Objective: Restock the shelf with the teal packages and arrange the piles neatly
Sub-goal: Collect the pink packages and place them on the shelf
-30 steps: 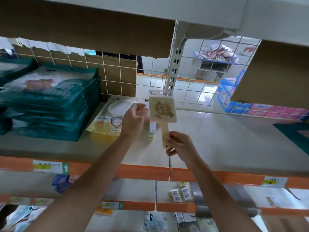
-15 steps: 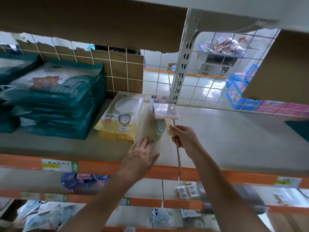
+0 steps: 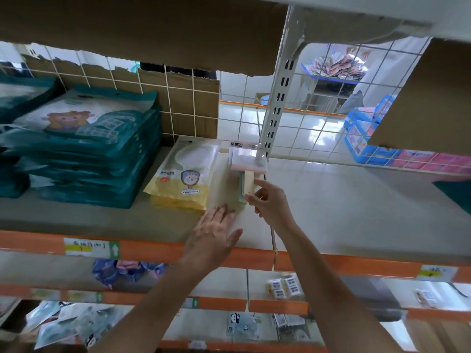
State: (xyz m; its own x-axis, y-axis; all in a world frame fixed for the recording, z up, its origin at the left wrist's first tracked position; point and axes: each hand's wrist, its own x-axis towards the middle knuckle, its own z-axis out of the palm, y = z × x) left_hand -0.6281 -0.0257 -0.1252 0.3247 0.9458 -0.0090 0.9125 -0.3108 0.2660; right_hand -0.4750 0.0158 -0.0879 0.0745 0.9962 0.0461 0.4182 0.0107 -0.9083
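Observation:
A tall pile of teal packages (image 3: 86, 154) lies at the left of the grey shelf (image 3: 344, 207), with a second teal pile (image 3: 15, 138) at the far left edge. My right hand (image 3: 270, 202) pinches the lower end of a small cream handled package (image 3: 248, 171) that lies on a little stack near the white upright post. My left hand (image 3: 214, 233) rests flat and open on the shelf's front, just below that stack. A corner of another teal package (image 3: 456, 192) shows at the far right.
A yellow-and-white package pile (image 3: 186, 177) lies between the teal pile and the small stack. A wire grid backs the shelf, with cardboard (image 3: 183, 103) behind its left part. Orange shelf edge (image 3: 153, 250) runs below. Lower shelves hold small packets.
The small handled package went from upright in both hands to lying on the stack. My left hand let go and dropped flat onto the shelf front. My right hand still pinches its end.

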